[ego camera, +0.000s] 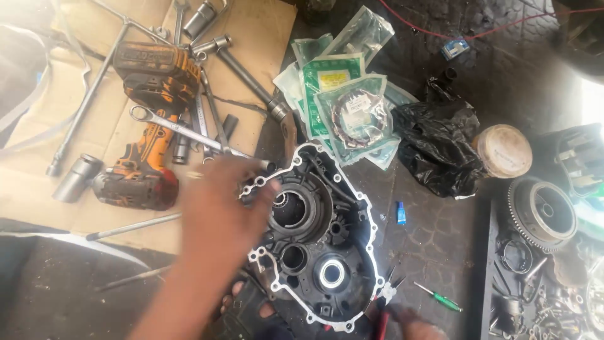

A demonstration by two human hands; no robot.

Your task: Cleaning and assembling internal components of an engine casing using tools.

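left hand [217, 214]: blurred, fingers spread, resting on the cover's left rim
right hand [415, 322]: mostly cut off, grip unclear, by red pliers [385, 308]
engine cover [318, 236]: on floor, centre; likely heavy, rigid metal; take by outer rim

Daylight from right, blown-out glare at right edge; left hand [217, 208] motion-blurred; wide-angle edge distortion.

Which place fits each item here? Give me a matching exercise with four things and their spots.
Things:
1. orange power tool
2. engine cover
3. black plastic bag
4. green screwdriver

Places:
A. right of the sealed packets
B. on the cardboard, among wrenches
C. on the dark floor, lower right of the cover
D. centre, under the left hand

Pairs: 1-B, 2-D, 3-A, 4-C
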